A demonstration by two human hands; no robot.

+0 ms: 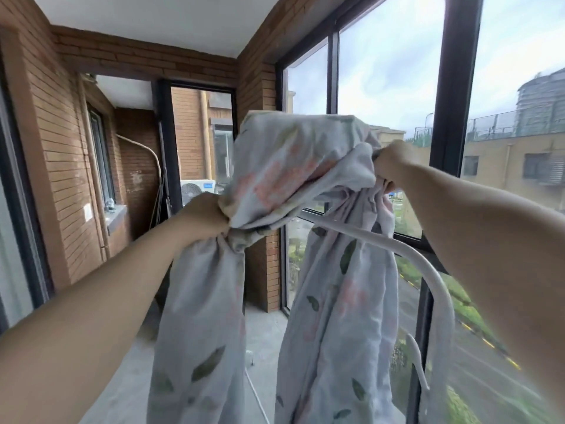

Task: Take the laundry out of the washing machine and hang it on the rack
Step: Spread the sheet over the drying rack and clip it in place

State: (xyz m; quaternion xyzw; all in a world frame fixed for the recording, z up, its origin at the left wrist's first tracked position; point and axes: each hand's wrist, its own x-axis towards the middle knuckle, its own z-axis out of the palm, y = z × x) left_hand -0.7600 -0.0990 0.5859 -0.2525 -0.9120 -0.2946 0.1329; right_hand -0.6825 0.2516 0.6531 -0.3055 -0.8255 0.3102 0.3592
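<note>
Brick walls (pixel 61 154) and tall dark-framed windows (pixel 454 87) enclose a narrow balcony with a concrete floor. Beyond the glass lie a street, greenery and pale buildings under a cloudy sky. An air-conditioning unit (pixel 195 188) sits at the far end, past an open doorway.

Both bare forearms reach forward and up, the hands well apart. The left hand (pixel 204 215), at mid-frame, is fisted tightly around a gathered bunch of the sheet (pixel 293 169), knuckles toward the camera. The right hand (pixel 389 166) is a little higher and nearer the window, its fingers curled into another bunch of the same cloth.

The sheet, pale grey-lilac with pink blooms and green leaves, humps up between the two hands above them both. From each grip a long fall of it hangs down past the bottom of the frame.

A white rack (pixel 400 244) shows as a curved tube that runs from below the right hand, across the right-hand fall of cloth, then bends down along the window. Whether the cloth rests on the tube cannot be told.
</note>
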